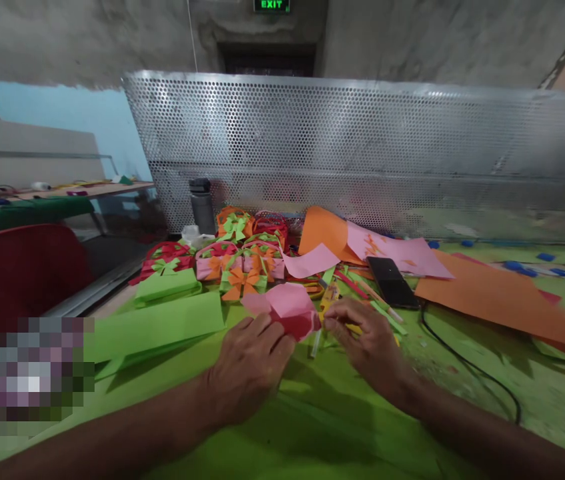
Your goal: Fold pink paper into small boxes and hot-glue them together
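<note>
A folded pink-and-red paper piece (292,303) is held low over the table, with my left hand (255,353) closed on its near left side. My right hand (365,340) is pinched at the paper's right edge; whatever sits between those fingertips is too small to make out. Just beyond are small paper bags with bows, one green with an orange bow (243,283). Folded green paper (157,330) lies left of my left hand. Past my right fingertips is a yellow cutter-like tool (329,293), partly hidden, among paper strips.
A black phone (391,283) lies at the right, with a dark cable (467,360) curving nearer me. Orange sheets (502,293) and a pink sheet (402,253) spread behind. A dark bottle (203,207) stands by the perforated metal panel (312,133). A red chair (22,273) is left.
</note>
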Demonstrator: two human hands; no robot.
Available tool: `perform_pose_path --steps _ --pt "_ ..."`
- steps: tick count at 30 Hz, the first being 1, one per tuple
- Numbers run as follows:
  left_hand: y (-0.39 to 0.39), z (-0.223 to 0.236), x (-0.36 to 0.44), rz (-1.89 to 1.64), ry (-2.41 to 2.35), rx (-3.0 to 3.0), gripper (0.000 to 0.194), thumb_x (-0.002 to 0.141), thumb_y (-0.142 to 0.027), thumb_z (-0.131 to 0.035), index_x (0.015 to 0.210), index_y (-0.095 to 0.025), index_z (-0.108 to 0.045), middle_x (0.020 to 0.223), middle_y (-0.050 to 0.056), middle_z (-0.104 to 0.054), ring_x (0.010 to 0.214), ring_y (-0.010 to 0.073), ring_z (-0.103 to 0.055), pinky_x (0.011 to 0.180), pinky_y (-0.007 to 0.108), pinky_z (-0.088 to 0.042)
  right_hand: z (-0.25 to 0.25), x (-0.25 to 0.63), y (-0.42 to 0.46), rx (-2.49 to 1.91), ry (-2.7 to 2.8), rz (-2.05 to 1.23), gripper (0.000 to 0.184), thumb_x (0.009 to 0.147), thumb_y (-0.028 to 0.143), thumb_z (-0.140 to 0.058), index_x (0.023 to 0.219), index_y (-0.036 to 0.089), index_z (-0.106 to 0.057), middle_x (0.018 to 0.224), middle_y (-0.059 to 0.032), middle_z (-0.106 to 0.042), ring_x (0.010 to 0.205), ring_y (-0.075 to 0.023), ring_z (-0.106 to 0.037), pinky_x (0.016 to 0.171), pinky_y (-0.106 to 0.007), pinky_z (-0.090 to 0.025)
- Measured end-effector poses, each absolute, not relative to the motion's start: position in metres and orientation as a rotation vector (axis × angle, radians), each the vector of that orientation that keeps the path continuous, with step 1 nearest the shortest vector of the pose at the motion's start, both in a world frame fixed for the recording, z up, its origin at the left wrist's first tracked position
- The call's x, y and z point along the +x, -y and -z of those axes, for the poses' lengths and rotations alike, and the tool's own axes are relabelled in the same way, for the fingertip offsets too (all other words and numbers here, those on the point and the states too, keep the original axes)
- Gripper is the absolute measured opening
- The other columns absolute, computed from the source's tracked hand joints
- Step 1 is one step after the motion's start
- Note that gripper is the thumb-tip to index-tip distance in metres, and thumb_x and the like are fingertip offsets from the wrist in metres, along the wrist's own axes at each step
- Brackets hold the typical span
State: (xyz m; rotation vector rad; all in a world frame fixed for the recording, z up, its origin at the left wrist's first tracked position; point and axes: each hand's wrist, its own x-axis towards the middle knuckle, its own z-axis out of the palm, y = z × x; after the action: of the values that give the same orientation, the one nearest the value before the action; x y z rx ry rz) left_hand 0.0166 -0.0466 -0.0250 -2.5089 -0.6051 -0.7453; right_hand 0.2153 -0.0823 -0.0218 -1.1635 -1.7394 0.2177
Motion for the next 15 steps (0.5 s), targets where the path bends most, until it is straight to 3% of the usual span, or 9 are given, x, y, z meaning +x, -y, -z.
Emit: perform_pose_path --steps 10,15 --pt "0.0477 0.0227 0.0143 0.700 0.555 -2.558 0.009 0.083 -0.015 -0.048 0.087 -0.016 -0.056 0.078 0.003 -0.058 0.074 0.0188 -0.048 0.063 0.033 -0.037 0.0316 0.2153 0.0797 -1.101 1.978 -0.119 0.007 0.078 0.016 -0.058 0.074 0.020 -0.062 0.076 -0.0028 -0.059 0.070 -0.0141 -0.055 0.063 -0.027 -0.044" --pt "0.0469 0.0232 0.0151 0.748 0.516 -2.573 0.007 0.081 -0.013 -0.049 0.077 -0.015 -0.053 0.081 0.004 -0.058 0.073 0.0187 -0.049 0.062 0.032 -0.039 0.0311 0.2170 0.0836 -1.060 2.096 0.069 0.016 0.083 0.012 -0.050 0.074 0.019 -0.060 0.085 -0.0055 -0.060 0.078 -0.0157 -0.053 0.067 -0.029 -0.043"
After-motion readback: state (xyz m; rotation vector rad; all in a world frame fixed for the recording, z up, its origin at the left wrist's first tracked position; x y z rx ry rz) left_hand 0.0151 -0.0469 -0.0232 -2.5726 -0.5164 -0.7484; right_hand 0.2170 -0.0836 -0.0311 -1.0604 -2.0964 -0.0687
